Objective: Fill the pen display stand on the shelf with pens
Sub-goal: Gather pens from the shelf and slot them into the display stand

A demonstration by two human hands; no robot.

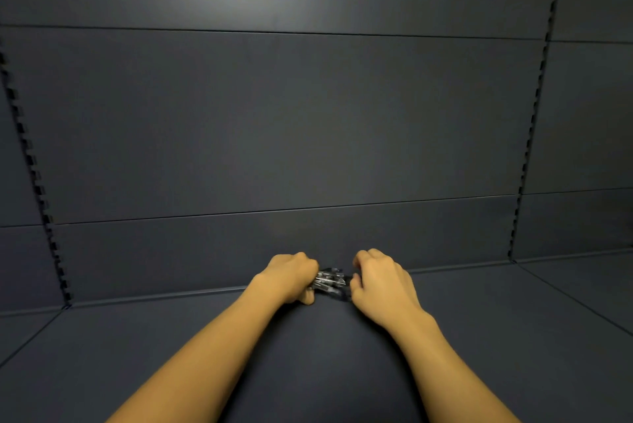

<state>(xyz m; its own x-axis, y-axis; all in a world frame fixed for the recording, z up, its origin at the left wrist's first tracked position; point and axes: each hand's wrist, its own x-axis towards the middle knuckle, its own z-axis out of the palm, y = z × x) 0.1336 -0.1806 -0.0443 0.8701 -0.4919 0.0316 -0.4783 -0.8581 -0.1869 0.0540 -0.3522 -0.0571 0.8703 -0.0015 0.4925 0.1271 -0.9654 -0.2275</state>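
both your forearms reach forward over the dark grey shelf [479, 337], and your hands meet near its back edge, close to where the shelf deck joins the back panel [308, 121]. between them sits a small clear plastic thing with thin pale lines inside it, which looks like the pen display stand [331, 281]; it is too small and glinting to tell whether pens are in it or how its slots run. your left hand [290, 278] has its fingers curled in, knuckles up, closed against the stand's left side, with the thumb tucked low beside it. your right hand [383, 280] is curled over the stand's right side, fingertips bent down onto its edge, so both hands grip the same piece from opposite ends. the hands are near each other but not touching, with the stand filling the gap. the stand rests low, at or just above the shelf surface; you cannot tell which from this view. slotted uprights [534, 107] run up the back panel on the left and the right.
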